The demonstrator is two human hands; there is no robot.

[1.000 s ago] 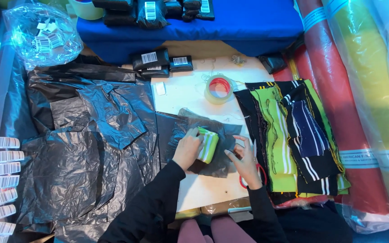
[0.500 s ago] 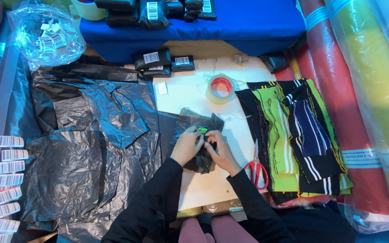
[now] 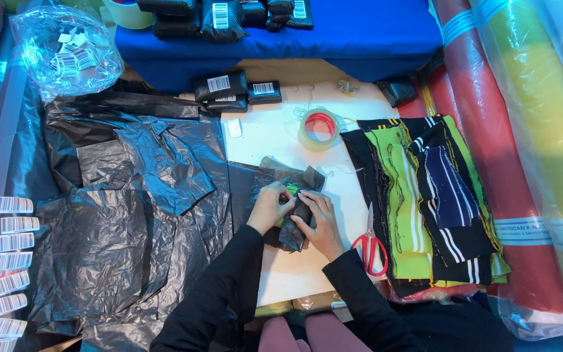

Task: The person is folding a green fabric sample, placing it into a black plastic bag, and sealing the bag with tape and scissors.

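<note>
Both hands press on a small bundle [image 3: 292,212] half wrapped in black plastic, lying near the middle of the white bench [image 3: 275,133]. Its long axis goes from the person up and a little right. The left hand [image 3: 270,207] and right hand [image 3: 320,221] have fingers closed on the wrap; a green fabric shows between them. Red scissors [image 3: 373,251] lie just beside

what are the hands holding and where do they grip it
Both hands, left hand and right hand, hold a small green bundle half wrapped in black plastic, gripping its sides.
</note>
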